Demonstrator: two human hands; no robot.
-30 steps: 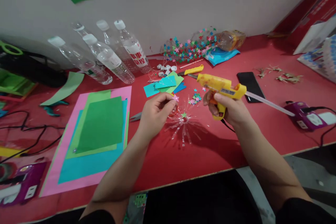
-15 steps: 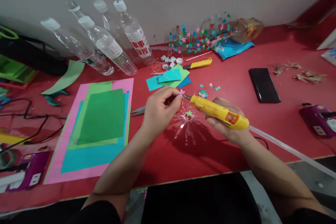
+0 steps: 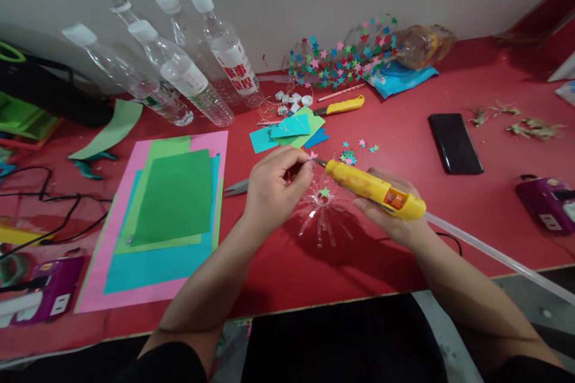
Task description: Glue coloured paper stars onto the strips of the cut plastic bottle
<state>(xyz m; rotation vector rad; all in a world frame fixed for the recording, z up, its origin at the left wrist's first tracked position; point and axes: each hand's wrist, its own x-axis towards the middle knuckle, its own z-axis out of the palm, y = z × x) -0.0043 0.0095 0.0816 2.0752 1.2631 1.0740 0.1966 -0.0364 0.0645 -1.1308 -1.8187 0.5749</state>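
Between thumb and forefinger, my left hand pinches a small pink paper star. My right hand is wrapped round a yellow hot glue gun, its metal nozzle at the star. A long clear glue stick trails out of the gun's back end. Under both hands lies a clear plastic piece cut into splayed strips, with a green star at its centre. Scissors are partly hidden behind my left hand. Loose small stars lie just beyond the nozzle.
Coloured paper sheets lie left; several plastic bottles stand behind them. A yellow utility knife, paper scraps and a star-covered decoration lie at the back. A phone and a purple power socket are on the right.
The view has shifted slightly. Both hands keep nearly the same pose, with the glue gun's nozzle still at the pink star.
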